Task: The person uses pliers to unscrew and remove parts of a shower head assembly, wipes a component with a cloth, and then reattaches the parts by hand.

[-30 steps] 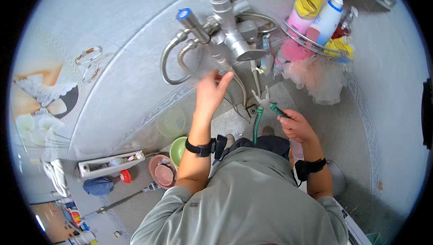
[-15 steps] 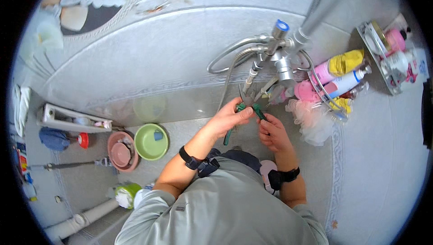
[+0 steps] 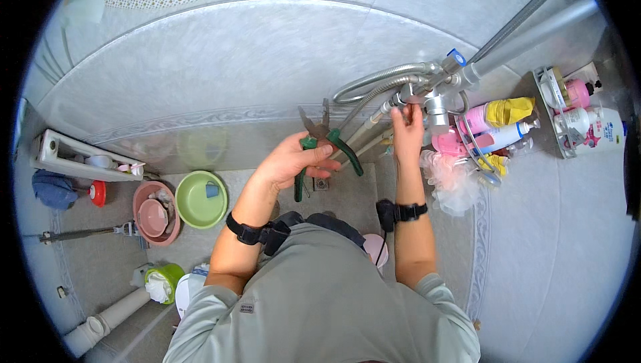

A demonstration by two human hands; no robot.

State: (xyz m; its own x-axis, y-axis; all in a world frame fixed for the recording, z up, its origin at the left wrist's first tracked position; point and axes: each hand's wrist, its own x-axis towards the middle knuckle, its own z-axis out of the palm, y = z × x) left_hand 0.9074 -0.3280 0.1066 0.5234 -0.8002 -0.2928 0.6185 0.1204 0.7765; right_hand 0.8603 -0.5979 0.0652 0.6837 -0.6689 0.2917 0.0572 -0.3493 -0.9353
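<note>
My left hand grips a pair of pliers with dark green handles. Its metal jaws point up toward the wall and stand apart, with nothing between them. To the right, my right hand reaches up to the chrome shower valve. Its fingertips are on the metal fitting at the valve's left side, which partly covers them. Looping out left of the valve is a braided metal hose. A blue-capped knob tops the valve.
At right, a wire rack holds bottles, with mesh bath puffs hanging below. A second shelf stands farther right. On the floor at left are a green basin, a pink basin and a green bin.
My right hand has left the pliers' handle and risen to the valve fitting. The left hand has moved left with the pliers. The whole view has shifted slightly.
</note>
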